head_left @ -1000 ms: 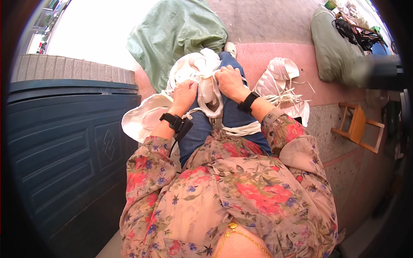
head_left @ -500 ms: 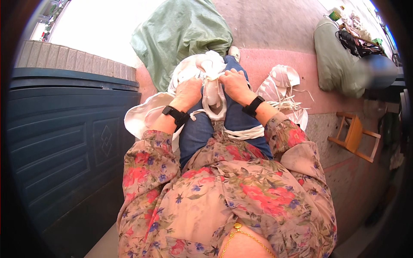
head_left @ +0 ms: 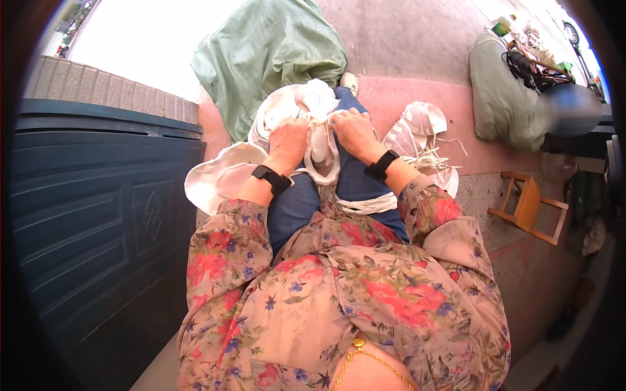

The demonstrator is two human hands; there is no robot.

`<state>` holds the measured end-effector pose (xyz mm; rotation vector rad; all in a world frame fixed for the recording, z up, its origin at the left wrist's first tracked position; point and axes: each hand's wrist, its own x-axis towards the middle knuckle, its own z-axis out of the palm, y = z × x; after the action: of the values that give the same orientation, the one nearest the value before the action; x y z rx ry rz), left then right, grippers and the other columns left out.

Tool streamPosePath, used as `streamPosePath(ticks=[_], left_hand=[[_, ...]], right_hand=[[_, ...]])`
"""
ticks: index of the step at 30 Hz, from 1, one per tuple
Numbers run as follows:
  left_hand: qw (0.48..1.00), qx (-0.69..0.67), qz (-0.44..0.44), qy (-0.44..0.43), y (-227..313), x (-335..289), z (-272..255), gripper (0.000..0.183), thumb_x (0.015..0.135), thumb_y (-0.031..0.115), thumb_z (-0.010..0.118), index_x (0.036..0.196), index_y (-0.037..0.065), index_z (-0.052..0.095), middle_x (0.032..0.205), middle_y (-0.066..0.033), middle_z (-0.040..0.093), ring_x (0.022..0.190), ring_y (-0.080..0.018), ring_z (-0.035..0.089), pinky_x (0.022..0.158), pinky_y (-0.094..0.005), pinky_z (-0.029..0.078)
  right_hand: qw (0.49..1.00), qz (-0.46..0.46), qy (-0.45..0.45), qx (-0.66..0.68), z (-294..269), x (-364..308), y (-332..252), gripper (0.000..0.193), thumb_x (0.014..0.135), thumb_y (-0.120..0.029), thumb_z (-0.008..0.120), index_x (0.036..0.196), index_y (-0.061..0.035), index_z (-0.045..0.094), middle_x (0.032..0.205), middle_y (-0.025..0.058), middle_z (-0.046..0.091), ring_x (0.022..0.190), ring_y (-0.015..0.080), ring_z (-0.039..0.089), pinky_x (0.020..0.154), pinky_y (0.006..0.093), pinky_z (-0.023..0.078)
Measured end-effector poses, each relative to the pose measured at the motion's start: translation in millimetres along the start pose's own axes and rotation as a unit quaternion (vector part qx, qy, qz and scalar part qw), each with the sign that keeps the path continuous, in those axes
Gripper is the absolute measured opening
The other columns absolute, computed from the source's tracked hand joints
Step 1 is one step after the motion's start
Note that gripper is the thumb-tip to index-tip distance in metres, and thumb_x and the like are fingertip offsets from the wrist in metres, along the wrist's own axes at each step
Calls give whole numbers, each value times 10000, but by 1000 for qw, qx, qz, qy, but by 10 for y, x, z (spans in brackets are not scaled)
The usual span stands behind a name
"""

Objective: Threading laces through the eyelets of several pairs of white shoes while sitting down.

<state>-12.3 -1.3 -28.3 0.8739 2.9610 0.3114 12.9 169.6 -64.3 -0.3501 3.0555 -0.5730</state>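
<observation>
A white shoe upper (head_left: 321,146) lies between my knees, its opening toward me. My left hand (head_left: 289,144) is at its left edge, the fingers closed on a white shoelace near the lacing holes. Across from it, my right hand (head_left: 357,134) pinches the lace on the right side; the fingertips are partly hidden. A bundle of white laces (head_left: 367,204) lies over my right thigh. More white uppers (head_left: 277,112) are heaped just beyond my left hand, and a pale shoe piece (head_left: 215,179) rests beside my left wrist.
A large green sack (head_left: 270,55) stands ahead of my knees. Other uppers (head_left: 417,130) with loose laces (head_left: 427,161) are to my right. Farther right are a stuffed green sack (head_left: 502,94) and a small wooden stool (head_left: 527,205). A dark blue panelled door (head_left: 98,208) is on my left.
Both hands stay at the shoe upper, with a slight shift of the fingers. The whole view has moved a little, so the surroundings sit slightly farther left.
</observation>
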Motion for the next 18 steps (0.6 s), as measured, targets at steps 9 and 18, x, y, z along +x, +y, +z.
streamPosePath(ticks=[9, 18], left_hand=[[991, 77, -23, 104, 107, -231, 123, 215, 741, 240, 604, 825, 43, 595, 830, -87, 596, 861, -244, 541, 711, -382, 449], [982, -148, -51, 103, -89, -208, 296, 167, 803, 114, 492, 872, 21, 612, 842, -139, 603, 828, -318, 539, 725, -392, 435]], right_hand=[[996, 68, -5, -59, -157, -33, -206, 199, 786, -199, 506, 798, -43, 630, 865, 109, 580, 886, 272, 517, 753, 431, 393], [988, 12, 71, 140, 103, -90, 36, 194, 772, -106, 502, 903, -34, 625, 890, 136, 581, 882, 299, 516, 768, 396, 408]])
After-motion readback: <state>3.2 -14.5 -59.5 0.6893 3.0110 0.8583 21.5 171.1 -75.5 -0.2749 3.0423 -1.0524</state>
